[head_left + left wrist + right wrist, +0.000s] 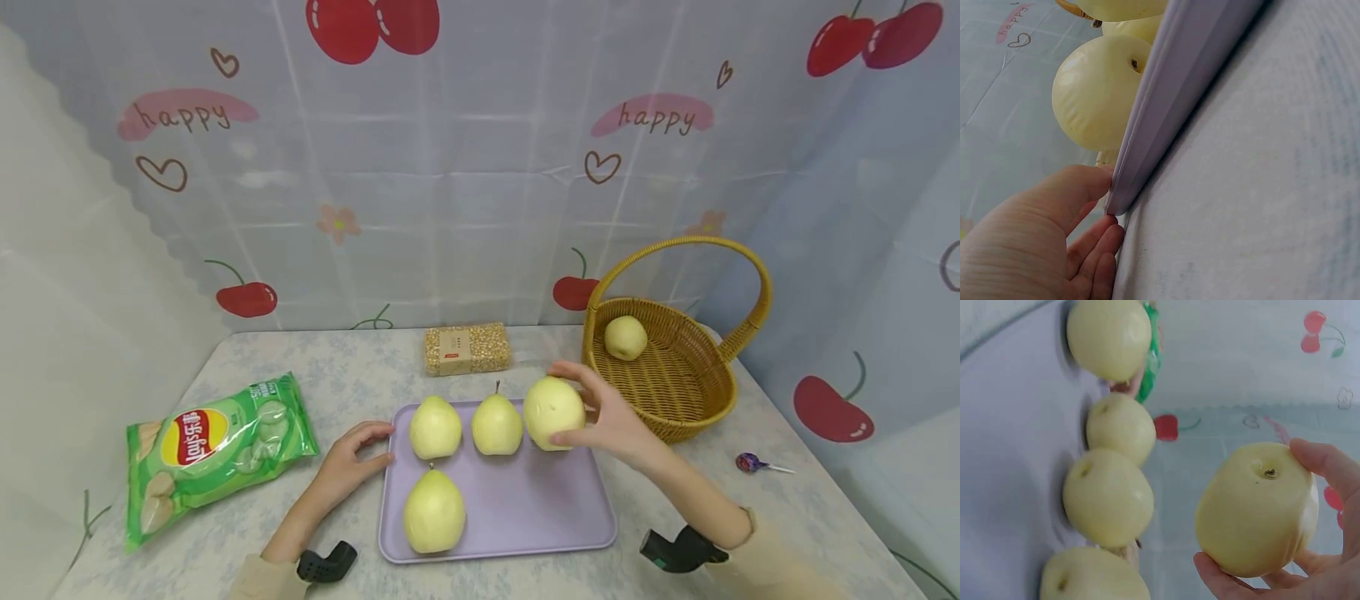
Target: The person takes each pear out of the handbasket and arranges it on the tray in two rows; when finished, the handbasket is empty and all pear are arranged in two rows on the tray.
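My right hand (611, 412) grips a pale yellow pear (553, 414), thumb on one side and fingers round the other, over the right back part of a lilac tray (525, 508). In the right wrist view the held pear (1257, 509) hangs apart from the others, its hollow end showing. Several pears stand on the tray, among them a back left pear (435, 427), a stemmed middle pear (497, 425) and a front left pear (434, 511); another pear (1094, 575) is hidden in the head view. My left hand (351, 458) touches the tray's left rim with thumb and fingertips.
A wicker basket (720, 408) with a tall handle stands back right, one pear (626, 337) inside. A packed bag of grains (467, 348) lies behind the tray. At the left lies a green chip bag (217, 454), at the right a lollipop (750, 463).
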`<state>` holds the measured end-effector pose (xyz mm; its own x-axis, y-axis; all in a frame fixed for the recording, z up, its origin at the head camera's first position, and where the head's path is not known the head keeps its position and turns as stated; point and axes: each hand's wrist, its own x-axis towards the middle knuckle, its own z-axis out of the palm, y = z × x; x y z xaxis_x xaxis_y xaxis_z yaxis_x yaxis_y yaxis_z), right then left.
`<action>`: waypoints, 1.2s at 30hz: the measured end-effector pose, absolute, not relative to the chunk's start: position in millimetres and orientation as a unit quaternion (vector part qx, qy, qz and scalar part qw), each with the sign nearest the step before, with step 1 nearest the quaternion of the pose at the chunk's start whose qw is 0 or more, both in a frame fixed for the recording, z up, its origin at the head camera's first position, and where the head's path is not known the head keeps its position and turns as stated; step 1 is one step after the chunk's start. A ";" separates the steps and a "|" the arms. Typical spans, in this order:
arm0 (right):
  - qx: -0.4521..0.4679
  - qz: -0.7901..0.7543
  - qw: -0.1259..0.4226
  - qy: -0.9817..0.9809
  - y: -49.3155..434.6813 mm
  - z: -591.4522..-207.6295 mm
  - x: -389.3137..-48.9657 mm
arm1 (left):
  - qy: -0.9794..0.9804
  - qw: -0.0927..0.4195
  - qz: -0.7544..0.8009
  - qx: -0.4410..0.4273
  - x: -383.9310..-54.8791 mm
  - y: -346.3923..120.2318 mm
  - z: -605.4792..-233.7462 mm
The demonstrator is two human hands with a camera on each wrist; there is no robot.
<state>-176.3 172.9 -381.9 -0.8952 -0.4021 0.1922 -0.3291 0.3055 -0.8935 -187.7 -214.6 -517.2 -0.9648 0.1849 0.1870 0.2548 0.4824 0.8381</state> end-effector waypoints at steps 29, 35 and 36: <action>-0.255 -0.474 0.095 0.837 123.9 -459.5 -128.7 | -0.850 0.036 -0.506 -0.140 -187.7 -215.2 -514.7; -0.274 -0.455 0.071 0.845 123.5 -467.6 -128.0 | -0.849 0.035 -0.509 -0.137 -187.3 -215.1 -515.2; -0.278 -0.453 0.067 0.844 123.4 -468.3 -128.1 | -0.848 0.035 -0.510 -0.137 -187.2 -215.0 -515.0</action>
